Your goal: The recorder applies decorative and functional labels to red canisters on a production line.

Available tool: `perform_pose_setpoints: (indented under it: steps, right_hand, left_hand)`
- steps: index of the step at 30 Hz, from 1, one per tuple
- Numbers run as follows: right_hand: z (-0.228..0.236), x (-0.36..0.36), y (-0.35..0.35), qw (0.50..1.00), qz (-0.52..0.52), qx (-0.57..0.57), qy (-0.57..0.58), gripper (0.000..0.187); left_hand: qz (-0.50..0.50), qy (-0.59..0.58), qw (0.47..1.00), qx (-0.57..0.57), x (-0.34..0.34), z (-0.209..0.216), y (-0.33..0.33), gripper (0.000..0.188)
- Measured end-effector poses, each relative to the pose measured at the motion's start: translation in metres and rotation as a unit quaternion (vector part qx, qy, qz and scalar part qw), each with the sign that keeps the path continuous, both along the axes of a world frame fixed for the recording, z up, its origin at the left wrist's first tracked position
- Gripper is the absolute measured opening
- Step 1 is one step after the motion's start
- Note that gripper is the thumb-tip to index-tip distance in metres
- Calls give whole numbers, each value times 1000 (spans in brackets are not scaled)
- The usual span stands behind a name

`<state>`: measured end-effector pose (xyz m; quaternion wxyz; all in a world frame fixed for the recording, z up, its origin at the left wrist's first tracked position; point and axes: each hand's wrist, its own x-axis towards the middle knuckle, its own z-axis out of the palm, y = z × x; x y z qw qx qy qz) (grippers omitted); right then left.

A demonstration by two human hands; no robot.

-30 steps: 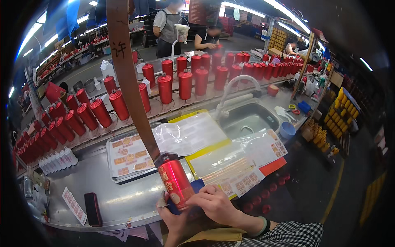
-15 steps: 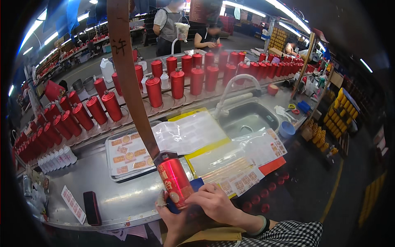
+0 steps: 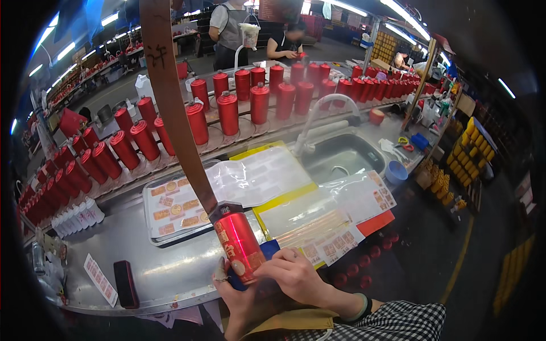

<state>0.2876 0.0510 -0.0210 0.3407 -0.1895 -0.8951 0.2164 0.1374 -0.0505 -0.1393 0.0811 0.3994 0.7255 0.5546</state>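
A glossy red bottle [image 3: 240, 241] with gold decals down its left side lies tilted in front of me. Its upper end meets a dark metal fitting at the foot of a brown upright strip [image 3: 177, 113]. Around the base is my left hand [image 3: 239, 298], fingers wrapped, with a worn covering on one fingertip. My right hand [image 3: 298, 278] has its fingers bent together, their tips touching the bottle's lower right side by a decal. What those tips press on is too small to tell. A piece of blue cloth [image 3: 269, 248] shows behind the bottle.
A metal tray [image 3: 149, 224] with a decal sheet stands left of yellow-backed plastic sheets [image 3: 311, 189]. Beyond are a sink [image 3: 364, 153] and a long row of red bottles [image 3: 227, 116]. A phone [image 3: 125, 284] lies left, a blue bowl [image 3: 396, 172] right. Other people work behind.
The red bottles in the row behind have shifted along it. Both hands stay at the held bottle in nearly the same pose. The view has moved slightly.
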Motion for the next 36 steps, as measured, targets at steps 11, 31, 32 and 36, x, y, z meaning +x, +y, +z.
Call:
perform_pose_setpoints:
  steps: [11,31,32,36]
  right_hand:
    - [3,-1,0,1000,-5,9,1,26]
    - [12,-4,8,1000,5,30,-2,27]
    - [18,-5,6,1000,5,29,10,28]
    - [3,-18,7,998,57,8,14,29]
  left_hand:
    - [-4,15,1000,3,-1,0,0,105]
    - [-17,-26,999,-19,-1,13,6,106]
    - [-15,-35,999,-24,-1,14,3,108]
    - [13,-34,999,13,-9,-23,-12,111]
